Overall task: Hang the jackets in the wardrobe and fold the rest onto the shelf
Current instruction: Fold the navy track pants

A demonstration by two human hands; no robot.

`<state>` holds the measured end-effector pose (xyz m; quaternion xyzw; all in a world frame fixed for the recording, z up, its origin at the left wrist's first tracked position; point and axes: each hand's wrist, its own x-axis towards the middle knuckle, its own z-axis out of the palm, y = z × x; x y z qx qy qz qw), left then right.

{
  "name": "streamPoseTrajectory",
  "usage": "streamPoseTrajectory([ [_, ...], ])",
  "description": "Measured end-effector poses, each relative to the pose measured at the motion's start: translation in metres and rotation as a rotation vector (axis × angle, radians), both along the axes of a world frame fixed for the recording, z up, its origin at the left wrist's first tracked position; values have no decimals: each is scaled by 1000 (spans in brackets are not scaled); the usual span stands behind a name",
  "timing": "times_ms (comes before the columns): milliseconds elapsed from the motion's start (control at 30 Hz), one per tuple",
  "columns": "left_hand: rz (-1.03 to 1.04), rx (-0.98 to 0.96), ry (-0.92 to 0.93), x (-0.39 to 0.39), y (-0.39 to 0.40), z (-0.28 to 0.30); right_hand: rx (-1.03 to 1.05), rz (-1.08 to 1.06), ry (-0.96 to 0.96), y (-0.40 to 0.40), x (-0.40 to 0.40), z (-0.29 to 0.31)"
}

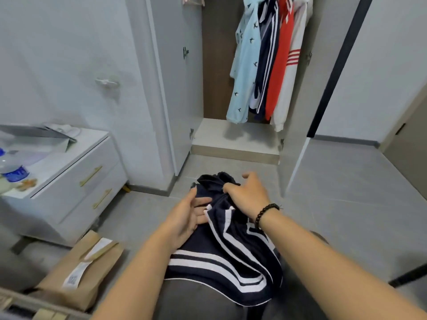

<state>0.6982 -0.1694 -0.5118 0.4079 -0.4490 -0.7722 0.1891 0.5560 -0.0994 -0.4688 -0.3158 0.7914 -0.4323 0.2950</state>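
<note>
A navy garment with white stripes (221, 262) lies bunched over my lap. My right hand (247, 195), with a dark bead bracelet on the wrist, grips a fold of its cloth at the far end. My left hand (187, 218) lies flat against the garment's left side, fingers straight. Ahead, the open wardrobe (208, 65) holds several hanging jackets (265, 61): light blue, navy striped, red, and white. Its pale bottom shelf (235, 139) lies under them.
A white drawer unit (76, 181) stands at the left, with a water bottle (11, 167) and a tablet on top. A brown paper bag (80, 271) lies on the grey tiled floor (346, 192) beside it. The wardrobe's left door (178, 77) stands open.
</note>
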Motion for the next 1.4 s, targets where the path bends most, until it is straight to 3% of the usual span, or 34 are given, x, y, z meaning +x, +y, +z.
streamPoseTrajectory([
  [200,17,86,45,28,-26,17,-47,293,168,-1,57,-22],
  [367,-82,145,-13,39,-31,21,0,556,-22,2,58,-27],
  [500,-80,132,-114,41,-37,24,-43,632,-177,1,61,-31],
  [600,-59,113,-175,43,-38,20,-137,579,-328,4,56,-33],
  [667,-34,124,-202,44,-37,17,-238,415,-434,7,51,-40],
  [733,-7,86,-247,45,-38,12,-278,212,-335,15,47,-52],
  [833,25,-57,-364,50,-44,7,-224,-10,105,32,34,-73],
  [867,29,-104,-415,52,-47,6,-168,-61,169,38,29,-78],
  [900,30,-154,-466,54,-48,6,-75,-96,119,41,24,-83],
  [967,27,-261,-563,54,-50,12,61,-118,-297,44,14,-85],
  [1033,-30,-423,-703,48,-52,25,59,-61,-734,43,12,-85],
  [1067,-85,-544,-794,44,-54,32,34,-41,-805,43,12,-86],
  [1133,-215,-816,-934,35,-57,48,-27,-43,-790,43,13,-90],
  [1233,-397,-1134,-840,3,-52,69,-103,-3,-729,40,16,-91],
  [1300,-535,-1179,-725,-28,-44,70,-151,32,-696,40,19,-88],
  [1400,-791,-1200,-800,-75,-46,49,-222,117,-601,42,24,-80],
])
